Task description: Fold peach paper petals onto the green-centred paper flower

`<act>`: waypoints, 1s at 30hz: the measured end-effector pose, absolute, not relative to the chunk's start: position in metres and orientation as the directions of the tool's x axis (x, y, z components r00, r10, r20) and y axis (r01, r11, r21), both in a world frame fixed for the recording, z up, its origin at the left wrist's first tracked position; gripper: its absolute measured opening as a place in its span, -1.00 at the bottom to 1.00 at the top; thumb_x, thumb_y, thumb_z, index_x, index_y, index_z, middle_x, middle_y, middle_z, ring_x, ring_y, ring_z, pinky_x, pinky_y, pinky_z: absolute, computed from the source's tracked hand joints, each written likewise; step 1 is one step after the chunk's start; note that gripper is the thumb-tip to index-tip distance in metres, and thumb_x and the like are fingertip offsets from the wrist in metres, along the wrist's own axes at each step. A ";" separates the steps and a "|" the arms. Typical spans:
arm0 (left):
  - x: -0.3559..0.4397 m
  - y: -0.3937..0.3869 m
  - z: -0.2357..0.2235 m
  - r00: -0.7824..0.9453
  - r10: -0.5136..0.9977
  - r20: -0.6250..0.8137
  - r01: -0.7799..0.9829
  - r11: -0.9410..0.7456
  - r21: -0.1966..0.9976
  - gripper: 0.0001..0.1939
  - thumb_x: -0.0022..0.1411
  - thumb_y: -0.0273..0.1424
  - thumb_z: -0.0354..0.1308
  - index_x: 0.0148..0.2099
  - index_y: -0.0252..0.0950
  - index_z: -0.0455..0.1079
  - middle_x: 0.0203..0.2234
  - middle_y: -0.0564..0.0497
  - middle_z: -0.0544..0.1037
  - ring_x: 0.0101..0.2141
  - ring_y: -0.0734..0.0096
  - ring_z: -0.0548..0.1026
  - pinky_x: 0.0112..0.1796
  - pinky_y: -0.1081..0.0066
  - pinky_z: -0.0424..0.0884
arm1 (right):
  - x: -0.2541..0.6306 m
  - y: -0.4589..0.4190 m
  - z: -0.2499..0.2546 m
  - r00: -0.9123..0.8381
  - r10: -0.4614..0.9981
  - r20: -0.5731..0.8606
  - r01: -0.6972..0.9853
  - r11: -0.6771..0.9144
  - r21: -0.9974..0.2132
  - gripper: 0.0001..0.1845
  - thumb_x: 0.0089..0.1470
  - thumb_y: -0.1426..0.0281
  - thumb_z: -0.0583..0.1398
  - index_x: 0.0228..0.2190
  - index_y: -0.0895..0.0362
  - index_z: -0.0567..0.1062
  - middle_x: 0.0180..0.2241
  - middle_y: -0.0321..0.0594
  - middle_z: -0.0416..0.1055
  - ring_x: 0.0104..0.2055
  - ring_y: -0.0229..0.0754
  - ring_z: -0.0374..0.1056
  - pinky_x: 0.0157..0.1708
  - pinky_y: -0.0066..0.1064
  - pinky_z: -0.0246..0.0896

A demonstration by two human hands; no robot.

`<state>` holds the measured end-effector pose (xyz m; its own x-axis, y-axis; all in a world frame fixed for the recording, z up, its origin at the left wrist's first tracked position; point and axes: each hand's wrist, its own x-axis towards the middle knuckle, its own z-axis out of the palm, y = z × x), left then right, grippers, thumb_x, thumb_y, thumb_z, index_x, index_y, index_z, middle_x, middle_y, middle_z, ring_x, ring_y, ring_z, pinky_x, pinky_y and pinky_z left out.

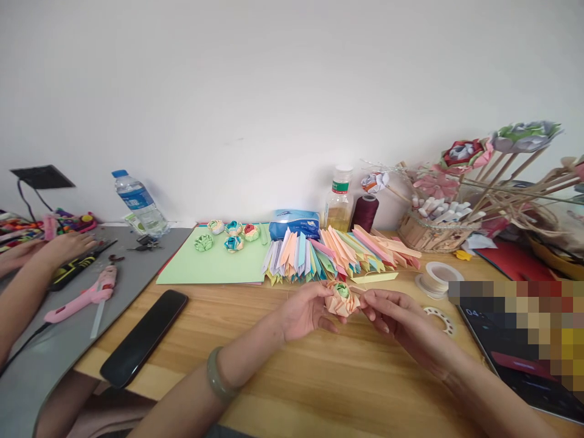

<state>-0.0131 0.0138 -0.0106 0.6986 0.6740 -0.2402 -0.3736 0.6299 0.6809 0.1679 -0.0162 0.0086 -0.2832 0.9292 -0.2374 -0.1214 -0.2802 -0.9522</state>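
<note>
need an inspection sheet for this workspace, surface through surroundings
surface: wooden table, gray mat at left
work things: one held paper flower; folded paper pieces behind it; five small paper flowers on a green sheet
clutter: black phone; water bottle; lit-screen device at right
hands: left hand holds the paper flower; right hand at its right edge
cables: black cord on pink glue gun; dark cords at far left
surroundings: white wall; another person's hands at left

White wall [274, 91] behind wooden table [328, 380]
</note>
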 end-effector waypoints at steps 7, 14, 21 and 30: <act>-0.015 0.014 -0.010 0.759 0.609 -0.230 -0.366 0.691 0.624 -0.70 0.05 -0.37 -0.05 -0.16 -0.38 0.25 -0.47 -0.06 0.51 -0.53 0.37 0.50 -0.64 0.52 0.39 | 0.171 -0.022 0.011 -0.421 0.898 -0.124 -0.072 -0.170 -0.983 -0.51 -0.10 0.10 0.16 -0.82 0.17 0.31 -0.78 -0.40 0.05 -0.70 -0.39 -0.12 -0.65 -0.44 -0.30; -0.016 0.015 -0.012 0.786 0.588 -0.189 -0.383 0.704 0.598 -0.71 0.02 -0.40 -0.06 -0.16 -0.35 0.25 -0.49 -0.08 0.51 -0.54 0.37 0.49 -0.65 0.52 0.39 | 0.167 -0.022 0.013 -0.142 0.989 0.041 0.107 0.056 -0.993 -0.78 -0.11 0.20 0.21 -0.50 0.10 0.39 -0.61 -0.39 0.17 -0.59 -0.34 0.04 -0.61 -0.50 -0.07; -0.016 0.015 -0.015 0.753 0.637 -0.168 -0.429 0.667 0.609 -0.72 -0.02 -0.51 -0.08 -0.19 -0.29 0.25 -0.41 -0.04 0.48 -0.43 0.34 0.49 -0.58 0.41 0.45 | 0.164 -0.027 0.012 -0.176 0.939 0.295 0.449 0.343 -0.825 -0.85 0.01 0.29 0.12 -0.36 0.08 0.40 -0.45 -0.23 0.35 -0.45 -0.21 0.24 -0.49 -0.41 0.16; -0.012 0.009 -0.007 0.715 0.678 -0.173 -0.363 0.571 0.737 -0.56 -0.10 -0.63 0.00 -0.09 -0.31 0.32 -0.30 -0.06 0.42 -0.40 0.47 0.42 -0.54 0.48 0.47 | 0.165 -0.027 0.005 -0.269 0.824 0.499 0.523 0.560 -0.643 -0.73 -0.02 0.39 0.18 -0.20 0.02 0.41 -0.32 -0.19 0.30 -0.39 -0.21 0.24 -0.45 -0.40 0.21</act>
<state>-0.0124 0.0087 -0.0072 0.7145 0.6778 -0.1734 -0.3627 0.5708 0.7366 0.1649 -0.0269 0.0050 -0.2688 0.8237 0.4993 0.5226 0.5601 -0.6428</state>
